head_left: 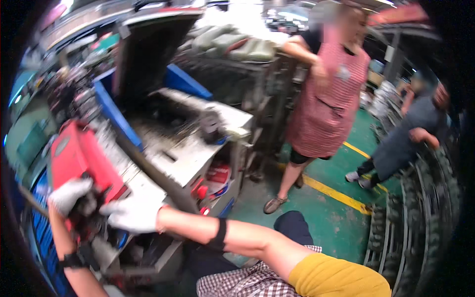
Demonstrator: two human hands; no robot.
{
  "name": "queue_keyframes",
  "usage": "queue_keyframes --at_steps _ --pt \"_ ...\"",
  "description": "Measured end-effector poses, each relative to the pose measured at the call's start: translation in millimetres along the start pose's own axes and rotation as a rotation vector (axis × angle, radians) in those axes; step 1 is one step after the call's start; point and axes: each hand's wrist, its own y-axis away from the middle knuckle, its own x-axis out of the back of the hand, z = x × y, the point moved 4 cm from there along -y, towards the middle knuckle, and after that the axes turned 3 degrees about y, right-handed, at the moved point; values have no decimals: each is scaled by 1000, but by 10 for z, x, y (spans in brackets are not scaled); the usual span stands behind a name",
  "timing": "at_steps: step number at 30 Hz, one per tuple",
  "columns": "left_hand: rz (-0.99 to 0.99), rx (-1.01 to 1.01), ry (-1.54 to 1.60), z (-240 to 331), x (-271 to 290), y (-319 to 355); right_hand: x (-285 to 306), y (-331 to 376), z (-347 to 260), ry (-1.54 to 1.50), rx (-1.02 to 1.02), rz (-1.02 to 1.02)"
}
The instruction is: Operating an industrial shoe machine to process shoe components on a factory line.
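Both my hands wear white gloves at the front of a red sewing-machine-like housing point(81, 153) on the left. My left hand point(71, 196) is curled at its lower end, against a small dark part point(89, 202) whose kind I cannot make out. Just to the right, my right hand point(132, 214) reaches across with its fingers stretched toward that same dark part. Its fingers look apart, and no held thing shows in it. Blur hides whether its fingertips touch the part.
A white-topped workbench point(173, 163) with blue side panels point(116, 114) and a dark upright panel point(151, 54) stands beyond my hands. A person in a red checked apron point(329, 94) stands by a rack; another person point(403, 131) is farther right. Metal racks point(403, 237) line the right side.
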Motion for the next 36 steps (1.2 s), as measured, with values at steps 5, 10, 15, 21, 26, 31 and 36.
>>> queue_keyframes --at_steps 5,10,15,21,26,31,36 --pt "-52 -5 47 7 -68 29 -29 -98 174 -179 44 -78" --pt "-132 182 14 -23 -66 2 -208 -281 232 -658 -174 -454" --pt "-92 203 -18 -3 -68 12 -270 -331 249 -682 -142 -435" --pt "-45 110 36 66 -47 58 -286 -272 354 -874 19 -376" --pt "-33 118 -15 33 -24 37 -330 -299 400 -907 8 -373" --pt "-3 102 -16 -38 27 9 -358 -308 444 -928 15 -348" --pt "0 62 -17 -82 58 -19 -351 -288 438 -950 44 -310"
